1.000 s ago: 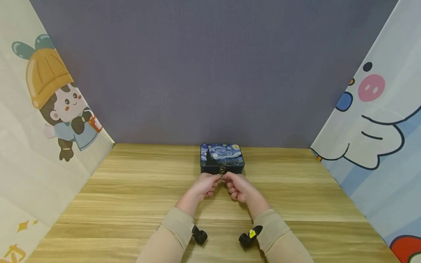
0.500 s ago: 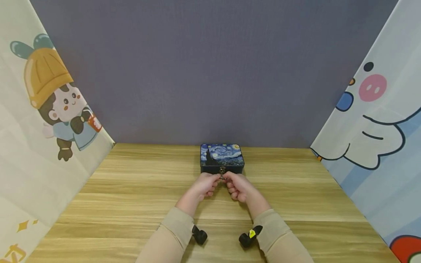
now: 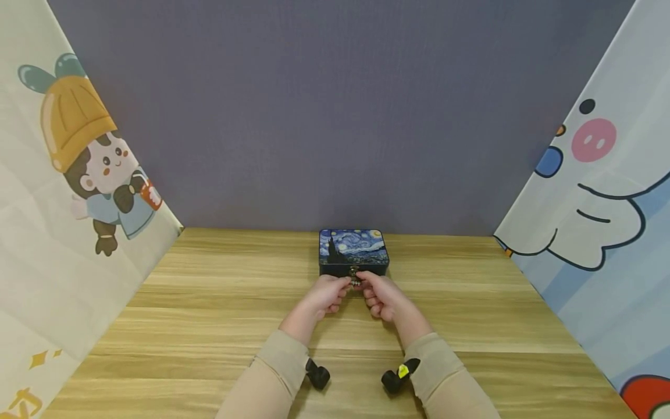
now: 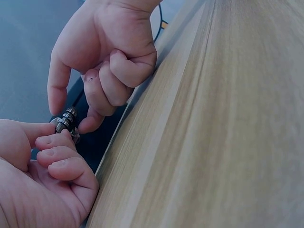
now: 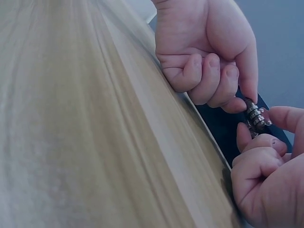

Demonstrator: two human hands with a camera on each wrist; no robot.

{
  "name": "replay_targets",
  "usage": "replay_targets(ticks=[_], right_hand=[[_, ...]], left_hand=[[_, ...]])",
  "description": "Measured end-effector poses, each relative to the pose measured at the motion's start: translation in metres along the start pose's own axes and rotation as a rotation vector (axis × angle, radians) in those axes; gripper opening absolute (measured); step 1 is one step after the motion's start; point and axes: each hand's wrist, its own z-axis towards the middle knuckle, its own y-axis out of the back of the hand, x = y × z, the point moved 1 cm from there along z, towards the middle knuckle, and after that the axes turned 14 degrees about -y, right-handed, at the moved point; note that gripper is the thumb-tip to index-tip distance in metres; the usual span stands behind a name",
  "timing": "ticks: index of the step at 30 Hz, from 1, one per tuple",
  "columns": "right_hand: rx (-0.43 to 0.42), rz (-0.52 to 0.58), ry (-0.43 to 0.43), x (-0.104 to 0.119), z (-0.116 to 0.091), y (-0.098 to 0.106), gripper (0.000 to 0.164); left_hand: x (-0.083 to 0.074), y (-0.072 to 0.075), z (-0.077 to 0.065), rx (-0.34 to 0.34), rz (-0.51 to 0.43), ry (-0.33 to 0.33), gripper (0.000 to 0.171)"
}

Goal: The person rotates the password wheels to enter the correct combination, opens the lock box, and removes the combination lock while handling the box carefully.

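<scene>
A tin box [image 3: 353, 247] with a swirling night-sky painting on its lid lies closed at the back of the table. At its front clasp [image 3: 354, 270] is a small metal combination padlock [image 5: 255, 115] with ridged dials. My left hand [image 3: 328, 294] pinches one end of the padlock between thumb and index finger, its other fingers curled. My right hand [image 3: 384, 297] is at the other end. Its thumb and index finger stand parted on either side of the dials, fingertips right beside them, and the remaining fingers are curled in. The shackle is mostly hidden by fingers.
The wooden table [image 3: 235, 326] runs back to a grey panel [image 3: 335, 116] close behind the box. Printed curtains with cartoon figures hang at the left [image 3: 68, 233] and right [image 3: 602, 174]. A small black camera [image 3: 318, 375] sits at the left wrist, another [image 3: 396, 381] at the right.
My right hand's thumb and index finger have parted from the padlock, and that hand has shifted slightly right. More of the dials shows. The left hand and the box have stayed in place.
</scene>
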Motion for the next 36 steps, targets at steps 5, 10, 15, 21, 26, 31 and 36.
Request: replay_targets(ticks=[5, 10, 15, 21, 26, 31, 36], right_hand=[[0.012, 0.015, -0.007, 0.0019, -0.0015, 0.002, 0.039], [0.024, 0.019, -0.013, 0.0028, -0.0009, 0.0031, 0.04], [0.018, 0.009, -0.018, 0.0025, -0.0019, 0.0017, 0.036], [0.011, -0.01, -0.004, 0.0008, -0.0019, -0.0013, 0.029], [0.011, -0.014, -0.002, -0.0005, 0.0001, -0.0033, 0.025], [0.012, -0.011, -0.011, -0.001, 0.0016, -0.0053, 0.023], [0.006, -0.012, -0.013, -0.0011, 0.0033, -0.0062, 0.022]], left_hand=[[-0.0008, 0.0003, 0.0002, 0.012, -0.01, 0.003, 0.031], [-0.0025, 0.0002, -0.0006, 0.016, -0.015, 0.005, 0.03], [-0.0033, 0.0003, -0.0012, 0.019, -0.018, 0.01, 0.03], [-0.0026, 0.0003, -0.0008, 0.017, -0.014, 0.01, 0.03], [-0.0019, 0.0011, 0.0009, 0.019, -0.016, 0.011, 0.03], [-0.0006, 0.0019, 0.0017, 0.024, -0.02, 0.012, 0.03], [0.0005, 0.0023, 0.0025, 0.032, -0.021, 0.002, 0.031]])
